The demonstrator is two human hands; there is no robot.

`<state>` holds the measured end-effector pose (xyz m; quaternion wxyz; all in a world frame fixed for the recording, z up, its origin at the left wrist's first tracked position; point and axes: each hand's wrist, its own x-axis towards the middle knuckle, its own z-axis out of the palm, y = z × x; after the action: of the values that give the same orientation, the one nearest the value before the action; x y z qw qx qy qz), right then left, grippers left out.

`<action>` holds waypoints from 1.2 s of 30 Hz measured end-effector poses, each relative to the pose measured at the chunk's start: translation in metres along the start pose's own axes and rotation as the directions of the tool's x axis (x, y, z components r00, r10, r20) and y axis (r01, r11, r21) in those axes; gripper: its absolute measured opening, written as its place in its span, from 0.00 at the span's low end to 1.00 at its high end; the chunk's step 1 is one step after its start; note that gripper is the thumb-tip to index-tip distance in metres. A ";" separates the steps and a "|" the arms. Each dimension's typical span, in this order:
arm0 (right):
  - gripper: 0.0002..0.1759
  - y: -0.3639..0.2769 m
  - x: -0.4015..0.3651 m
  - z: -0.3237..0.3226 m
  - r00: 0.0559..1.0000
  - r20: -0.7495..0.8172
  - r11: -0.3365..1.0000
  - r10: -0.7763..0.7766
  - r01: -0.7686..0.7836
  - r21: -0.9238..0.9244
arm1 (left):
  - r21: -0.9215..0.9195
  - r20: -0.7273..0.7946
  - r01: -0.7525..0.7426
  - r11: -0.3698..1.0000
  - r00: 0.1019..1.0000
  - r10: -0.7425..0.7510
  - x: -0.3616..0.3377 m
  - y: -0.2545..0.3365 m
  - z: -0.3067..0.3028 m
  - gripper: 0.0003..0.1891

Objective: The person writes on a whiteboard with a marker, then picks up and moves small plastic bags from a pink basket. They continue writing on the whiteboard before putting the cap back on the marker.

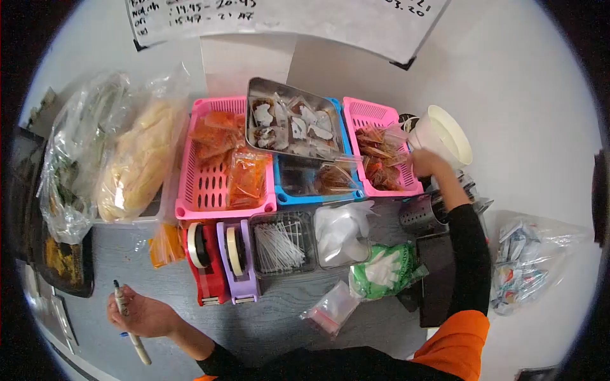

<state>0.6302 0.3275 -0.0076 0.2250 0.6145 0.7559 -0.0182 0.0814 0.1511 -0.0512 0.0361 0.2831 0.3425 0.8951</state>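
My left hand is closed around a cream-coloured marker pen at the lower left; its dark end points up. My right hand reaches to the back right, beside the right pink basket and in front of a cream plastic tub that leans sideways. Its fingers look curled together at the basket's edge, and what they grip is hard to see. Small bags of red-brown sauce lie in that basket, with clear plastic close to my fingertips.
A metal tray of dark packets rests over a blue basket. Left of it stands another pink basket of orange sauce bags. Nearer are red and purple tape dispensers, a metal holder and a phone-like dark slab.
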 end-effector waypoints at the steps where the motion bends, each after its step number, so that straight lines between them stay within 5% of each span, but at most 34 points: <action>1: 0.07 0.017 0.004 0.036 0.993 0.079 0.991 -0.091 0.098 -0.091 | 0.013 -0.002 -0.003 1.000 1.000 0.003 0.000 0.001 -0.001 0.11; 4: 0.06 0.014 0.003 0.077 0.996 0.051 0.987 0.074 -0.066 -0.143 | 0.052 -0.030 0.003 0.999 1.000 -0.001 0.006 0.003 -0.008 0.11; 11: 0.06 -0.027 -0.013 -0.003 0.970 -0.116 0.962 0.214 -0.230 -0.150 | 0.073 0.011 -0.009 0.997 1.000 0.008 0.013 0.001 -0.021 0.12; 14: 0.08 -0.048 -0.015 -0.002 0.978 -0.056 0.968 0.203 -0.209 -0.139 | 0.061 -0.018 0.025 0.998 1.000 -0.024 0.011 0.002 -0.017 0.11; 16: 0.12 -0.053 -0.012 0.000 0.949 0.267 0.986 0.166 -0.156 -0.057 | 0.054 -0.045 0.048 0.997 0.998 -0.046 0.012 0.000 -0.022 0.11; 17: 0.12 -0.051 -0.008 -0.004 0.951 0.262 0.986 0.167 -0.157 -0.056 | 0.064 -0.024 0.051 0.997 0.998 -0.050 0.015 -0.001 -0.027 0.13; 19: 0.12 -0.045 0.000 -0.014 0.978 0.144 0.964 0.153 -0.180 0.196 | 0.069 -0.005 0.051 0.996 0.999 -0.051 0.015 -0.005 -0.037 0.15; 23: 0.16 -0.024 0.026 0.053 0.992 -0.046 0.957 0.116 -0.099 0.273 | 0.129 -0.042 0.034 0.991 0.999 -0.028 0.014 -0.001 -0.022 0.12; 28: 0.27 -0.034 0.019 0.060 0.950 -0.041 0.945 0.308 -0.301 0.132 | 0.178 -0.063 0.053 0.983 0.997 -0.042 0.016 -0.002 -0.027 0.12; 32: 0.21 -0.011 0.023 0.072 0.965 0.120 0.967 0.232 -0.242 0.077 | 0.097 -0.021 0.068 0.993 0.998 -0.066 0.018 -0.004 -0.034 0.12; 34: 0.21 -0.026 0.017 0.053 0.920 0.267 0.955 0.288 -0.257 -0.145 | 0.067 0.007 0.089 0.994 0.996 -0.090 0.018 -0.004 -0.036 0.12; 36: 0.18 -0.047 0.017 0.038 0.911 0.249 0.943 0.328 -0.298 -0.151 | 0.112 -0.004 0.088 0.990 0.996 -0.088 0.017 -0.004 -0.034 0.12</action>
<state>0.5956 0.3198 -0.0598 0.3597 0.7060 0.6096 -0.0242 0.0487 0.1381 -0.0663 0.0598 0.2699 0.4044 0.8718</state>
